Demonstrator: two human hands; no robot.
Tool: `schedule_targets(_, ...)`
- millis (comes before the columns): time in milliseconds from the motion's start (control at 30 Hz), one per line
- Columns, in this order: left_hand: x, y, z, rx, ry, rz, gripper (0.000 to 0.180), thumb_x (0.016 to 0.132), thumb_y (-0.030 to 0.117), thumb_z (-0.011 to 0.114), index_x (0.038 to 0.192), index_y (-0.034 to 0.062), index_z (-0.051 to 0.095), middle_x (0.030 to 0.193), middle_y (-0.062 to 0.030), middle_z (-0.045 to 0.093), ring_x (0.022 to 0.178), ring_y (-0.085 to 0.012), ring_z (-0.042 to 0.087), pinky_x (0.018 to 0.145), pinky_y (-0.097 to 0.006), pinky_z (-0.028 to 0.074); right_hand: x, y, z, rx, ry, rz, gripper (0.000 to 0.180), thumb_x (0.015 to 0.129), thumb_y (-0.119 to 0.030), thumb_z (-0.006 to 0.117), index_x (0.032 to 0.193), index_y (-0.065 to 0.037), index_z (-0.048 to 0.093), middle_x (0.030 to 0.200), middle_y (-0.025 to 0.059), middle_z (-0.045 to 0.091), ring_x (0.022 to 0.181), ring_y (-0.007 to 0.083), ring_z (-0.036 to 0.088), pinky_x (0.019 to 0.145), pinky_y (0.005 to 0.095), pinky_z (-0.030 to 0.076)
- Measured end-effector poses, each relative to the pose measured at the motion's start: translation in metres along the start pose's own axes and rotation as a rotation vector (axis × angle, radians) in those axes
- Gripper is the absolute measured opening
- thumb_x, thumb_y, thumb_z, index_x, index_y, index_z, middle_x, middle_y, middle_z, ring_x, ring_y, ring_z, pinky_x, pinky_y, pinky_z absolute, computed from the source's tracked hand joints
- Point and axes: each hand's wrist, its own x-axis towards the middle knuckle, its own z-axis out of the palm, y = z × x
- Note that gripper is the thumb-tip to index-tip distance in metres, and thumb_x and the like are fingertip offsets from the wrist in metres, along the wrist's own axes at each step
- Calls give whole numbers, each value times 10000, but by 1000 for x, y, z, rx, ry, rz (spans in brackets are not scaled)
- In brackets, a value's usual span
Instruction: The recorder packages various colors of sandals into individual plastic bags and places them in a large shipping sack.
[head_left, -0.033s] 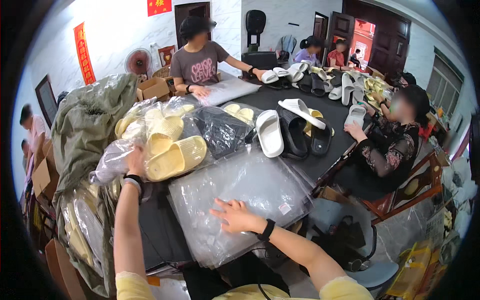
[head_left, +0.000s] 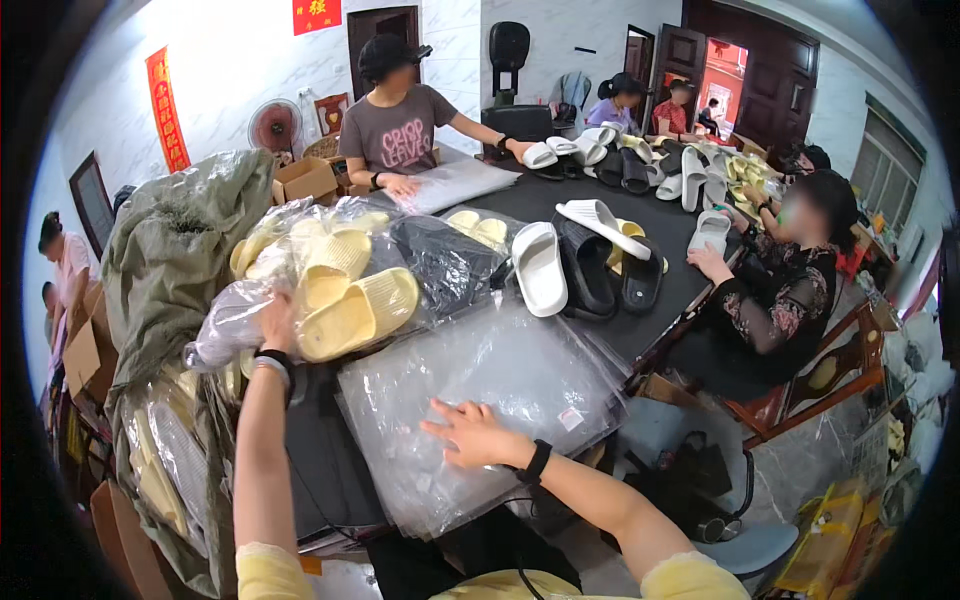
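1. I see the left hand against the bagged yellow slippers on the worktop; whether its fingers grip, I cannot tell;
2. The right hand lies upon stacked clear bags; its fingers are loosely spread, holding nothing.
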Motion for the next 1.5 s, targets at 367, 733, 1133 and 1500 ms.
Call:
schedule_targets(367, -32, -9, 28, -454, 122, 358, 302, 880, 160, 495, 1115, -14, 570, 1019, -253, 614, 973, -380, 585, 832, -387, 453, 5, 8, -1, 0, -29, 68, 607, 786, -315, 531, 1372, -267, 381, 1486, 129, 197, 1235, 421, 293, 1013, 592, 199)
schedule_targets(733, -255, 31, 25, -489, -157, 250, 272, 860, 45, 534, 1128, 4, 558, 1044, -153, 565, 934, -241, 563, 825, -320, 448, -1, 7, 1, 74, 160, -46, 432, 811, -226, 592, 1241, -233, 545, 1423, 51, 346, 1132, 300, 395, 966, 452, 274)
schedule_targets(1133, -236, 85, 13, -833, -672, -280, 456, 898, 284, 544, 1103, -122, 501, 1038, -160, 575, 782, -197, 641, 549, -273, 482, -31, 8, -26, 560, 636, 57, 120, 770, -93, 665, 884, -79, 634, 1101, 69, 630, 910, 238, 566, 793, 347, 443)
schedule_targets(1500, -237, 107, 27, -493, -779, -132, 345, 882, 289, 546, 824, -49, 581, 585, -67, 545, 463, -131, 529, 389, -263, 387, -72, 18, -84, 560, 648, 108, 63, 826, -68, 610, 888, -68, 597, 1179, 84, 605, 899, 207, 553, 801, 326, 436)
